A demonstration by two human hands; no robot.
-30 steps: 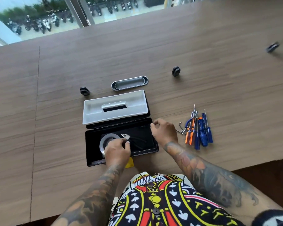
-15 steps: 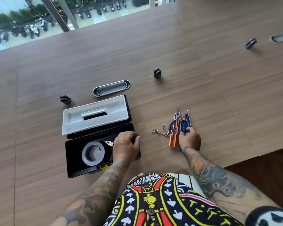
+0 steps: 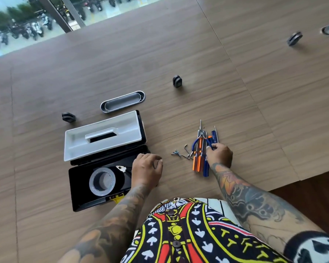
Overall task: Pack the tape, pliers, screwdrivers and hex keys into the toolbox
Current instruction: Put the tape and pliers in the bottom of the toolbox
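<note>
Plainly, the wooden worktop carries everything, and the black toolbox lies open at my 7 o'clock, its lid folded back toward 12. A white tray sits on that lid, I judge so that the deep base is free for loading.

My left hand sits at the box's 3 o'clock end with curled fingers. I cannot tell whether it grips the wall or only rests there; either way it likely steadies the box. My right hand, at the box's 3 o'clock and well apart from it, curls round the blue handles of the screwdrivers, probably to lift several at once.

The tape lies flat inside the base, already packed. Blue-handled pliers lie in the bundle among the screwdrivers, jaws toward 12. The hex keys lie loose on the worktop at the bundle's 9 o'clock, not yet packed.
</note>
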